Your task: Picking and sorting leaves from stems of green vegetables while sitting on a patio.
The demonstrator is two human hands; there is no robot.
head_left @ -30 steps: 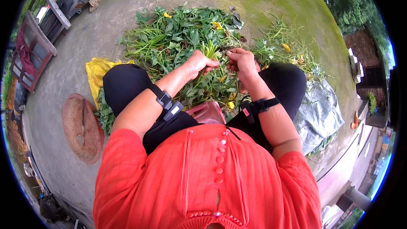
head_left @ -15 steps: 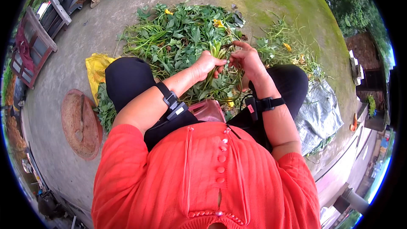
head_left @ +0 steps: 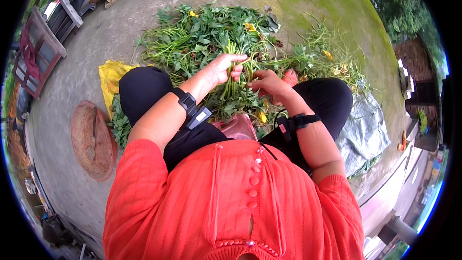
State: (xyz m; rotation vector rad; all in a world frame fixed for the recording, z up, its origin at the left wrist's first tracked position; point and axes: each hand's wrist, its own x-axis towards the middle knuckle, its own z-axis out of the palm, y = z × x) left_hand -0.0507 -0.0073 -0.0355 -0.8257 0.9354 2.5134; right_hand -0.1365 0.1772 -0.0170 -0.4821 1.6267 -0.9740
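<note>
**Both hands on a bunch of green stems, over the leaf pile**

- Left hand [head_left: 225, 67]: fingers curled around a bunch of green stems [head_left: 234, 70], thumb side up. Grasp looks firm; stems run roughly vertical through the fist, tops sticking out above it.
- Right hand [head_left: 268, 84]: just beside the left, touching the same bunch lower down. Fingertips pinched on the stems; how tight, cannot tell, the far side of the fingers is hidden.
- The bunch sits between the 2 knees, in front of the body, raised a little above the pile of leafy greens [head_left: 202, 33] spread on the concrete ground [head_left: 101, 33]. Pile has a few yellow leaves mixed in.
- Both wrists carry black straps: left wrist band [head_left: 191, 108] with a small dark block on it, right wrist band [head_left: 299, 121] with a red tag.
- Person wears an orange buttoned top [head_left: 231, 202] and black trousers [head_left: 142, 86], seated low, knees apart.
- Pink container [head_left: 239, 127] right below the hands, between the thighs, mostly hidden by the forearm and top.
- Yellow bag [head_left: 109, 74] on the ground beside the left knee, partly under greens.
- Round rusty lid [head_left: 91, 139] flat on the ground, left of the person, apart from the pile.
- Grey plastic sheet [head_left: 368, 132] beside the right knee, more loose stems along its upper edge.
- Wooden frame [head_left: 38, 53] at far left edge, well apart from the work.
</note>
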